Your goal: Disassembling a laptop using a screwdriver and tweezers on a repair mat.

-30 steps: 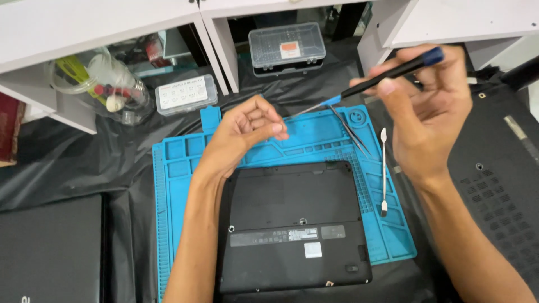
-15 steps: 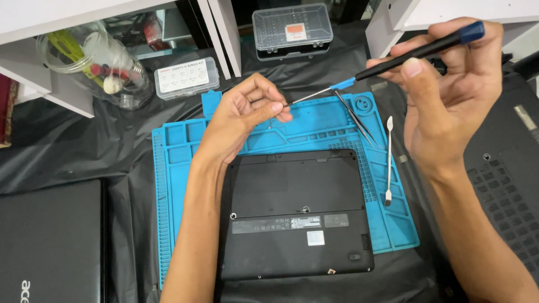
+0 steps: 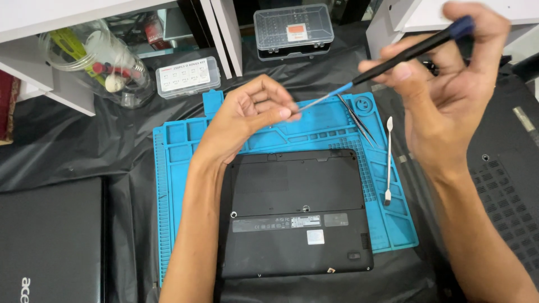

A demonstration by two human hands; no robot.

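Holding a slim black screwdriver [image 3: 393, 62] with a blue cap at upper right, right hand [image 3: 449, 95] closing fingers round its handle, left hand [image 3: 247, 112] pinching the thin metal tip at centre, hovering over a ridged blue silicone mat [image 3: 179, 146], matte black laptop [image 3: 295, 213] lying underside up below, steel tweezers [image 3: 356, 119] resting beside a white spudger [image 3: 388, 160].

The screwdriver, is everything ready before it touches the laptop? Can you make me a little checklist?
1. Screwdriver held firmly in the right hand: ok.
2. Left hand fingertips pinching at the screwdriver's tip: ok; whether a bit or screw sits there: cannot tell.
3. Black laptop lying bottom up, flat on the blue repair mat: ok.
4. Tweezers and white spudger lying on the mat beside the laptop, not on it: ok.
5. Tip lined up over a screw hole: not ok, it is in the air above the mat.
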